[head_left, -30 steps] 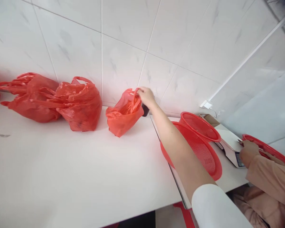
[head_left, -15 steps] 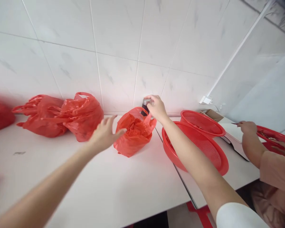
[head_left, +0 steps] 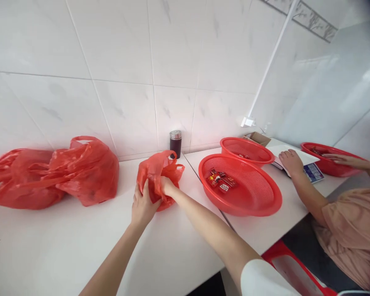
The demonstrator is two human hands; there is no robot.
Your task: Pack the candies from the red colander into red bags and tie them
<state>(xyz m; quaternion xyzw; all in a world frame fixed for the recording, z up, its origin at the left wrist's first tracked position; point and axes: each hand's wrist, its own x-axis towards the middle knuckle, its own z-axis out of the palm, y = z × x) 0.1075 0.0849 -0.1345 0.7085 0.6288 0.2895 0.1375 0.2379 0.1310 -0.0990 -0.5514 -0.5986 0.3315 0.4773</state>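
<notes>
Bag: thin, crinkly red plastic bag (head_left: 152, 164), slouched on the smooth white table (head_left: 179, 246), in front of your dark flask (head_left: 175, 144) with its shiny metal lid.
Left hand: your left hand (head_left: 142, 205) is spread pretty wide, cupping the bag's side.
Right hand: yours (head_left: 168, 186) is in the bag mouth, fingers hidden, so can't tell its grip.
Hidden: bag contents; far-left bag cut off, lol.
Count: three round-rimmed mesh baskets (head_left: 249, 207), two lumpy full bags (head_left: 94, 176), one flask.
</notes>
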